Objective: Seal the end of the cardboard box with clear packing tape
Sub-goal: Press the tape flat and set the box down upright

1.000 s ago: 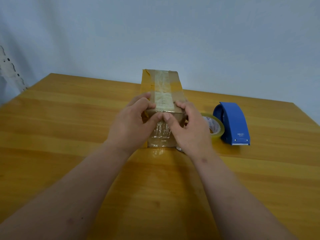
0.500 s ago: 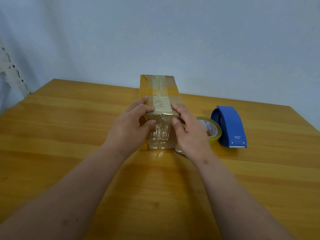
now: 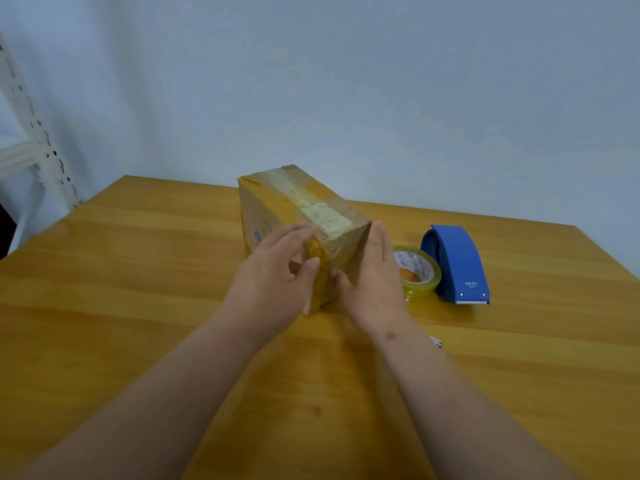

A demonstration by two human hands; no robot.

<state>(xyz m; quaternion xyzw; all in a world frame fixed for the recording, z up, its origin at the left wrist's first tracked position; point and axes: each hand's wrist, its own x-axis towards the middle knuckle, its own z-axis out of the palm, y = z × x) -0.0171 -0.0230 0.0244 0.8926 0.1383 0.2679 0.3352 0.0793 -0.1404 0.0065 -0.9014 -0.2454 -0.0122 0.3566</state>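
Head view, the only one:

- Cardboard box (image 3: 277,216) sits on the wooden table (image 3: 138,289), mid-table, angled so its near end faces lower right and its long side runs back-left. Strip of pale tape (image 3: 313,206) runs lengthwise along the top and folds over the near edge.
- Left hand (image 3: 273,282) is at the near-left corner of the box. Fingers curled: thumb tip lies on the near end face by the vertical corner edge, the other fingers wrap onto the left side panel. The corner sits between thumb and fingers, so it grips the box there. Corner edge looks glossy and yellowish where the thumb lies; can't tell if that's tape or glare.
- Right hand (image 3: 374,275) is flat, fingers straight and together, pointing away from the camera. Palm side lies along the near-right part of the box, fingertips at the top right corner of the near end. Thumb reaches in toward the bottom of the end face, close to the left thumb. Pressing, not wrapped around anything.
- Near end face shows between the two hands, mostly hidden by them.
- Roll of clear tape (image 3: 417,271) lies on the table just right of the right hand, apart from the box. Blue tape dispenser (image 3: 457,265) stands just beside the roll, farther right, toothed edge toward the camera.
- Small whitish scrap (image 3: 437,341) on the table right of the right forearm; too small to identify.
- White perforated rack upright (image 3: 38,147) at far left, against the pale wall.
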